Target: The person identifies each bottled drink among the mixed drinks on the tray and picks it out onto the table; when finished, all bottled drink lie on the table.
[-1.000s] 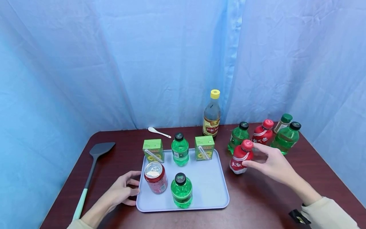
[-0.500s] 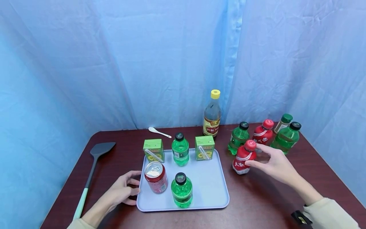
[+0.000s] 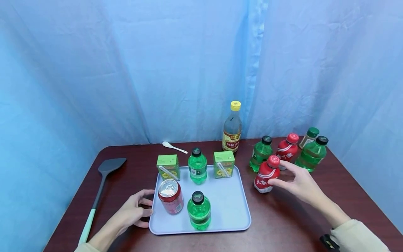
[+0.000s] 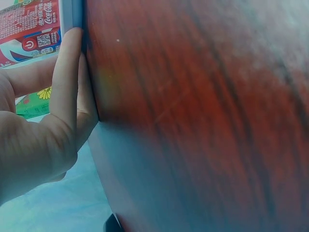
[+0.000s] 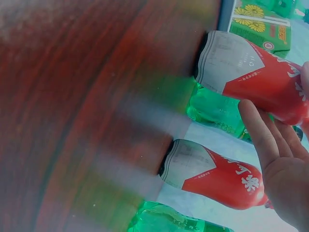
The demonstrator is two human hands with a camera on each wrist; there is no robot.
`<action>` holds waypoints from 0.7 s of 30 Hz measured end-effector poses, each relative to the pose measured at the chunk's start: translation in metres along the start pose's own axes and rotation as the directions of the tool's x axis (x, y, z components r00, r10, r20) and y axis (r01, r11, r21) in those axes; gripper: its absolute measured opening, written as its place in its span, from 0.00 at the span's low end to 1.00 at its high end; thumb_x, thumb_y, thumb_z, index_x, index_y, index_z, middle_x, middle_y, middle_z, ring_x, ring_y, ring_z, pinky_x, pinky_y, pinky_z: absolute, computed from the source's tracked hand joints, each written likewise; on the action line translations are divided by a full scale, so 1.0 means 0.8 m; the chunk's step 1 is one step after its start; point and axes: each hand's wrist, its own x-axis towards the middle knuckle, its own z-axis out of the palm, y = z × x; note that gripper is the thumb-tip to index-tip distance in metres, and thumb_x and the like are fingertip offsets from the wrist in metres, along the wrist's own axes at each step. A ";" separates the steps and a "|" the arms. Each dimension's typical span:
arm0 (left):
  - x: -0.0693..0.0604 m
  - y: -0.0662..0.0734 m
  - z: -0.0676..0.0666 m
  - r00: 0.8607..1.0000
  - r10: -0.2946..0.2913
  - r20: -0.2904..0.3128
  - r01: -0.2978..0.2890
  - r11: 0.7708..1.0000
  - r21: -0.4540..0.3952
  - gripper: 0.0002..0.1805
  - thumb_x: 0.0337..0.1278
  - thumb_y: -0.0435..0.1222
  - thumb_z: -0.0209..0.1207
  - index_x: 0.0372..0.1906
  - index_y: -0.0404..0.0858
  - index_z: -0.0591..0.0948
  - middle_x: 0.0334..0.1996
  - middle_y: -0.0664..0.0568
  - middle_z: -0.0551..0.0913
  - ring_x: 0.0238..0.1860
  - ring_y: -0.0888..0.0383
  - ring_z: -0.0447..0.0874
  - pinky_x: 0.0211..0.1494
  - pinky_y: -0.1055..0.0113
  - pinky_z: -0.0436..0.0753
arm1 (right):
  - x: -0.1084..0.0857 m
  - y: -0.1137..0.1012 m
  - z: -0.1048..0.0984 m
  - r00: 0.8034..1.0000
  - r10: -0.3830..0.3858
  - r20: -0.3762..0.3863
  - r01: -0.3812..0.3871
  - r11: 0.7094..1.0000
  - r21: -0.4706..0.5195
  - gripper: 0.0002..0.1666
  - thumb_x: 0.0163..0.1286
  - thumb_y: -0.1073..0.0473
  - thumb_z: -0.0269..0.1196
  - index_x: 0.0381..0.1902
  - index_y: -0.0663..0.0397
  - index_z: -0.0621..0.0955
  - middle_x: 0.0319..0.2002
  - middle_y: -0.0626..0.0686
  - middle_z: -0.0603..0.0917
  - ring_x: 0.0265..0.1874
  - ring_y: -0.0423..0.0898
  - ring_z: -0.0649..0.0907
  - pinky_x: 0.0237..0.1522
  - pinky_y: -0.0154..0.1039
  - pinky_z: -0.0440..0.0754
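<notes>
My right hand [image 3: 299, 182] holds a small red-labelled cola bottle [image 3: 263, 180] between thumb and fingers, to the right of the tray. In the right wrist view this bottle [image 5: 236, 65] has its base close to the tabletop; whether it touches cannot be told. My left hand [image 3: 133, 208] touches the left rim of a pale blue tray [image 3: 228, 210], its fingers loosely bent. In the left wrist view the fingers [image 4: 67, 82] lie against the tray's edge. On the tray stand a cola can [image 3: 171, 201], two green bottles [image 3: 199, 213] and two green juice boxes [image 3: 224, 166].
Behind the held bottle stand two green bottles [image 3: 311, 155], another red-labelled cola bottle [image 3: 286, 150] and a green-capped jar [image 3: 308, 138]. A yellow-capped bottle [image 3: 232, 131] and a white spoon [image 3: 174, 147] are at the back. A spatula [image 3: 97, 194] lies at left.
My right hand and the red-labelled bottle have shifted slightly right, mostly in the first half second. My left hand stays at the tray rim. The head view has shifted a little.
</notes>
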 end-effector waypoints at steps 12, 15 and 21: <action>0.001 -0.002 0.001 1.000 -0.001 -0.013 0.001 1.000 -0.006 0.37 0.54 0.20 0.61 0.71 0.34 0.68 0.48 0.37 0.77 0.38 0.48 0.84 0.29 0.46 0.87 | -0.001 0.000 0.001 1.000 -0.010 -0.001 0.010 1.000 0.000 0.43 0.55 0.59 0.79 0.68 0.51 0.76 0.55 0.55 0.83 0.43 0.33 0.86 0.39 0.28 0.84; 0.002 -0.003 0.001 1.000 -0.001 -0.016 0.001 1.000 -0.006 0.37 0.54 0.20 0.61 0.71 0.34 0.68 0.47 0.37 0.77 0.38 0.48 0.85 0.29 0.46 0.87 | 0.000 -0.001 0.001 1.000 -0.019 0.001 0.019 1.000 -0.004 0.43 0.55 0.59 0.79 0.68 0.50 0.76 0.54 0.53 0.84 0.43 0.34 0.86 0.39 0.28 0.84; 0.002 -0.004 0.000 1.000 0.002 -0.016 -0.002 1.000 -0.010 0.37 0.53 0.20 0.62 0.71 0.34 0.68 0.47 0.37 0.76 0.38 0.48 0.85 0.29 0.46 0.87 | 0.003 -0.005 0.000 0.999 -0.042 0.003 0.042 0.999 -0.016 0.42 0.55 0.59 0.80 0.67 0.47 0.76 0.53 0.50 0.84 0.43 0.36 0.85 0.37 0.30 0.85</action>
